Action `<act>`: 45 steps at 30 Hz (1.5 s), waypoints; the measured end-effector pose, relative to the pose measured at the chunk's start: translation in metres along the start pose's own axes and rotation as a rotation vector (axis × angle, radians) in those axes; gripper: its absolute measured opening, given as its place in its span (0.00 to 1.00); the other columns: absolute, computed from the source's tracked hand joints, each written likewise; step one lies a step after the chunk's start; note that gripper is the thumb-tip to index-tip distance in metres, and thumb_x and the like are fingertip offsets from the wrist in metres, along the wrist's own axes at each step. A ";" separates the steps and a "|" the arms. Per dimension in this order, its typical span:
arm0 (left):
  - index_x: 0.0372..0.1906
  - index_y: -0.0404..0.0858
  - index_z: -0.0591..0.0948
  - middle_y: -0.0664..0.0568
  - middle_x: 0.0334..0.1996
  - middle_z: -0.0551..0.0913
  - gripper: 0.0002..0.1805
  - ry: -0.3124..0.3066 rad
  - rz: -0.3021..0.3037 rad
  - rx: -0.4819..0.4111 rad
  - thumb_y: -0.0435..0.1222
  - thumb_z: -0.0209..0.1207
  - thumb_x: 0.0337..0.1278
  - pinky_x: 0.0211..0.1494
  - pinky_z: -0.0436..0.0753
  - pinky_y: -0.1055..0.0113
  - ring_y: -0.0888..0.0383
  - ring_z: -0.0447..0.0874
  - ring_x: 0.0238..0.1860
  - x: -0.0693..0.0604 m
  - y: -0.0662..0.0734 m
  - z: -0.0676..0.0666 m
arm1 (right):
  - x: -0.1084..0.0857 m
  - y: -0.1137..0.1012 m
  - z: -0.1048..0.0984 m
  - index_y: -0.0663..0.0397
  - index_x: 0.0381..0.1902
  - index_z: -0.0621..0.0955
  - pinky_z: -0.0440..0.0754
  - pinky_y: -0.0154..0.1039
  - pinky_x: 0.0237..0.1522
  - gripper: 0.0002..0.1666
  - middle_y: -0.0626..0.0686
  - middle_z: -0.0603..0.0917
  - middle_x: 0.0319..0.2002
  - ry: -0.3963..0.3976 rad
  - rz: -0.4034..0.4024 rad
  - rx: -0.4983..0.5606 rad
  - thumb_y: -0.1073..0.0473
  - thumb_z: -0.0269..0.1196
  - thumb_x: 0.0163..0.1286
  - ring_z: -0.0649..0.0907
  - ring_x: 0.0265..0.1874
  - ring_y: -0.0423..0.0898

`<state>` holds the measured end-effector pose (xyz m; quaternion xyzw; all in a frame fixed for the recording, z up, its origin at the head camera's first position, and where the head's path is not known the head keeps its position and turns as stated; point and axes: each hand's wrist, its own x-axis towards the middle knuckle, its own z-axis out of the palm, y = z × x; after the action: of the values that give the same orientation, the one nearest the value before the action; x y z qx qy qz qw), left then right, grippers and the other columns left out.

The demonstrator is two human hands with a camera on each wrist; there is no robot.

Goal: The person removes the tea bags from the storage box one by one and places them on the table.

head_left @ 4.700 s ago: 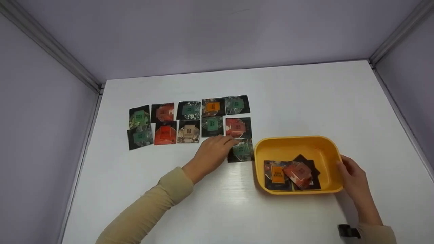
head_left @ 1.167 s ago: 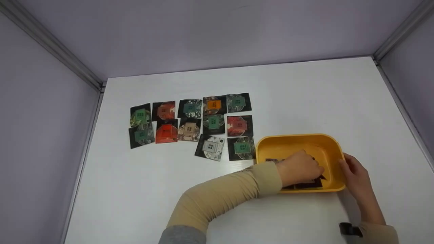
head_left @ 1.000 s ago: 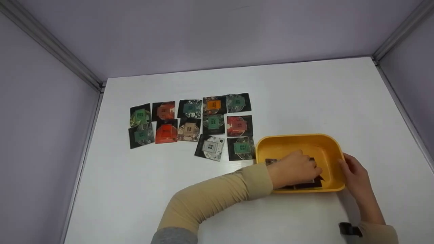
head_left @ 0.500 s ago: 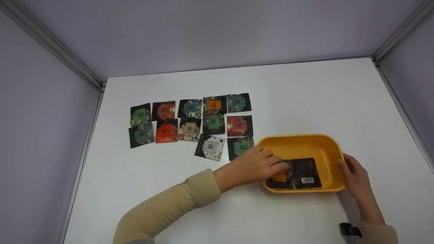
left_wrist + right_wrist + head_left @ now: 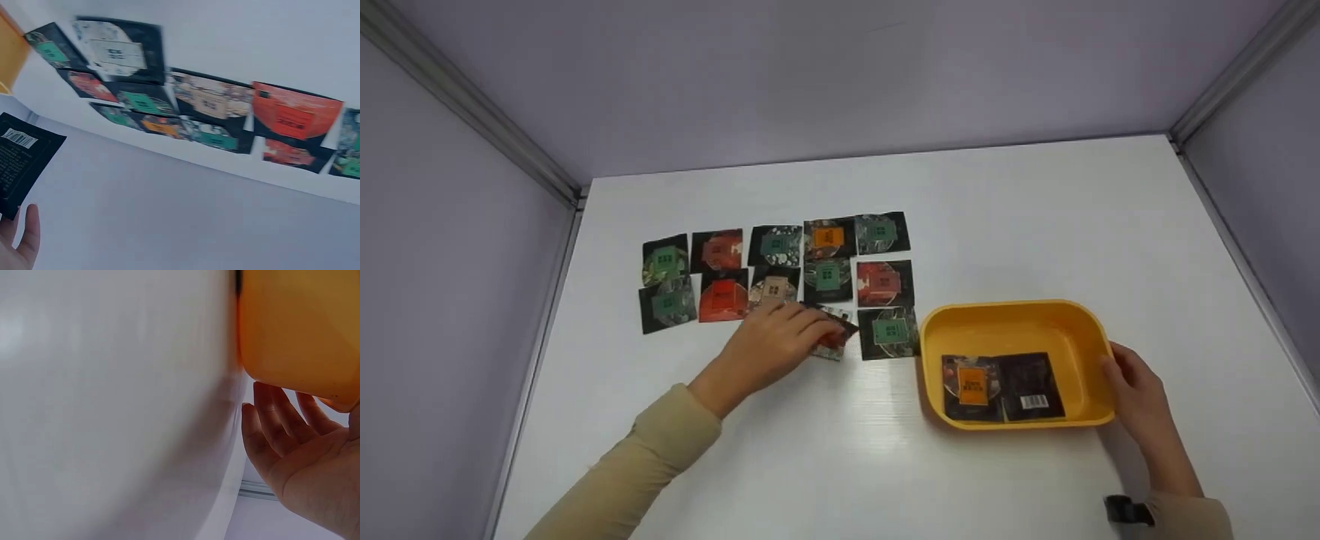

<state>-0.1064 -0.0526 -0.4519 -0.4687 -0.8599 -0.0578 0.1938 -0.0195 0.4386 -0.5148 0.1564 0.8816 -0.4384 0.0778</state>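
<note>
My left hand (image 5: 776, 341) pinches a square sachet (image 5: 25, 157), whose dark back with a barcode shows in the left wrist view. In the head view this hand is over the grey-and-white sachet (image 5: 829, 355) and partly covers it. My right hand (image 5: 1144, 397) holds the right end of the yellow plastic bin (image 5: 1012, 304), thumb at the rim and fingers against the outer wall. Inside the bin lie an orange-labelled sachet (image 5: 971, 386) and one with its dark barcode side up (image 5: 1031, 386). A green-labelled sachet (image 5: 889, 332) lies close to the bin's left wall.
Several sachets lie in rows on the white table (image 5: 1035, 225), among them a red one (image 5: 724, 295) and a pink-red one (image 5: 885, 283). Pale walls (image 5: 840, 82) stand behind and at both sides.
The grey-and-white sachet was laid down earlier. Since then my left hand reached into the bin, lifted out a sachet and moved left with it. My right hand stays at the bin.
</note>
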 end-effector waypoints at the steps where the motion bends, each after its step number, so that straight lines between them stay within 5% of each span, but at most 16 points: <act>1: 0.51 0.42 0.84 0.53 0.44 0.86 0.16 0.004 -0.020 -0.001 0.34 0.69 0.57 0.52 0.83 0.58 0.55 0.85 0.45 -0.006 -0.006 0.001 | 0.000 0.000 0.000 0.66 0.74 0.60 0.71 0.16 0.41 0.40 0.68 0.70 0.64 -0.001 0.000 0.000 0.39 0.44 0.79 0.72 0.45 0.42; 9: 0.47 0.38 0.84 0.47 0.44 0.85 0.16 -0.017 -0.187 0.022 0.33 0.72 0.53 0.53 0.83 0.56 0.51 0.85 0.47 -0.037 -0.034 0.016 | 0.000 0.001 0.001 0.66 0.74 0.59 0.70 0.15 0.41 0.42 0.69 0.68 0.65 -0.009 0.031 0.008 0.38 0.43 0.79 0.72 0.49 0.50; 18: 0.50 0.37 0.86 0.45 0.43 0.83 0.15 -0.085 -0.333 -0.017 0.27 0.68 0.55 0.42 0.86 0.56 0.48 0.84 0.41 -0.054 -0.041 0.039 | -0.001 -0.002 0.002 0.65 0.74 0.58 0.70 0.15 0.41 0.42 0.69 0.67 0.66 -0.007 0.042 0.020 0.37 0.42 0.79 0.71 0.50 0.53; 28: 0.53 0.40 0.86 0.47 0.46 0.84 0.17 -0.280 -0.376 -0.091 0.34 0.68 0.58 0.45 0.85 0.54 0.47 0.83 0.45 -0.065 -0.029 0.046 | 0.000 -0.001 0.003 0.65 0.73 0.61 0.73 0.17 0.41 0.40 0.68 0.70 0.64 0.011 -0.003 0.020 0.39 0.44 0.79 0.73 0.44 0.41; 35: 0.59 0.40 0.82 0.47 0.54 0.81 0.23 -0.397 -0.400 -0.150 0.37 0.69 0.58 0.49 0.84 0.52 0.48 0.82 0.51 -0.070 -0.024 0.047 | -0.001 -0.001 0.003 0.65 0.73 0.62 0.73 0.17 0.41 0.40 0.67 0.71 0.62 0.023 -0.017 0.024 0.39 0.44 0.79 0.73 0.43 0.43; 45: 0.52 0.40 0.85 0.47 0.48 0.84 0.16 -0.410 -0.402 -0.235 0.37 0.69 0.58 0.51 0.83 0.53 0.49 0.84 0.47 -0.064 -0.023 0.039 | -0.001 0.000 0.003 0.64 0.74 0.60 0.72 0.16 0.41 0.42 0.68 0.68 0.65 0.006 0.014 0.032 0.37 0.43 0.78 0.72 0.47 0.49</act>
<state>-0.1059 -0.1044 -0.5109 -0.3104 -0.9440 -0.0980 -0.0546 -0.0191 0.4359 -0.5161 0.1653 0.8736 -0.4514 0.0755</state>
